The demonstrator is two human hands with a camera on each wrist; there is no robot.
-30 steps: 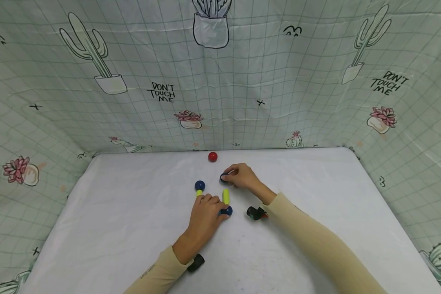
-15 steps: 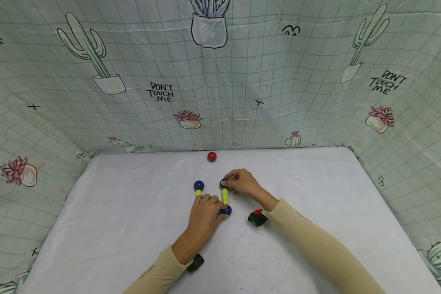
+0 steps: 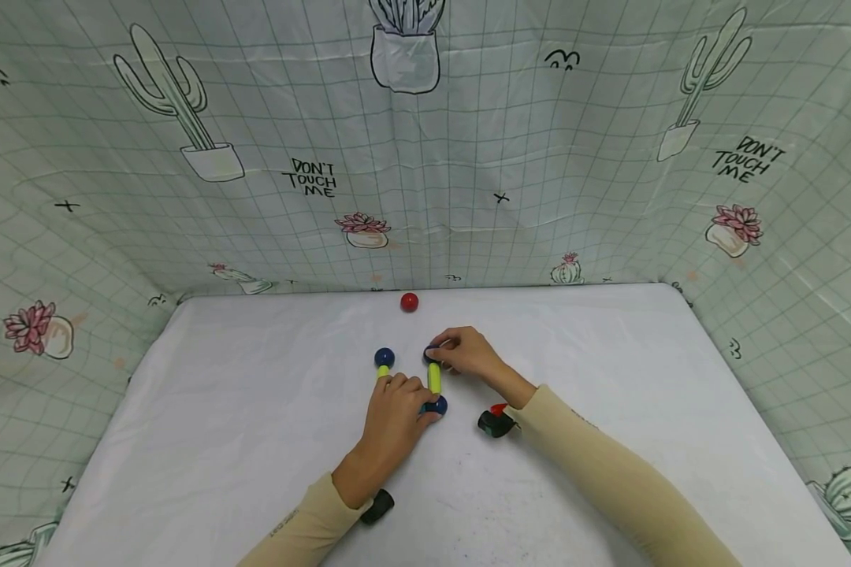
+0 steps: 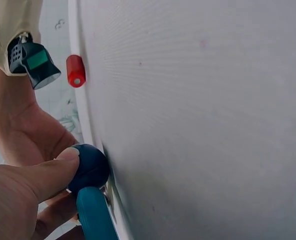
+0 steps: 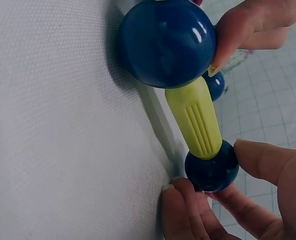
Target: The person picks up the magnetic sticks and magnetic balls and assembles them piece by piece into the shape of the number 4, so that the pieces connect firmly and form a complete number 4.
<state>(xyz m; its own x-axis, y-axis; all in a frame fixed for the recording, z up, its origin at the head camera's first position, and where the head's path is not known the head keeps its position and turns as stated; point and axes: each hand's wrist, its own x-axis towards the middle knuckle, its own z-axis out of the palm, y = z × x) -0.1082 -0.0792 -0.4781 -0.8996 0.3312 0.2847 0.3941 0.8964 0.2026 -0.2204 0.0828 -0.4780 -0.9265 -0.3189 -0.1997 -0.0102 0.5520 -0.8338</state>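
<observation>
Near the centre of the tabletop [image 3: 269, 409], your left hand [image 3: 395, 413] grips the near ball [image 5: 163, 45], your right hand [image 3: 466, 349] pinches the far ball [image 5: 211, 168]; the yellow rod [image 5: 195, 125] between appears seated. Far-edge side: no rod, judged outstanding.

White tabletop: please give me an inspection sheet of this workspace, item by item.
Surface: white tabletop, lightly speckled in places.
Job's things: yellow-green rod between near blue ball and far blue ball; teal rod at the near blue ball; second yellow-green rod by left blue ball.
Clutter: red ball near the far edge; red rod, apart.
Grips: left-hand grip holds near blue ball; right-hand grip pinches far blue ball.
Cables: nothing seen.
Surroundings: grid-patterned cloth with cactus prints.
</observation>
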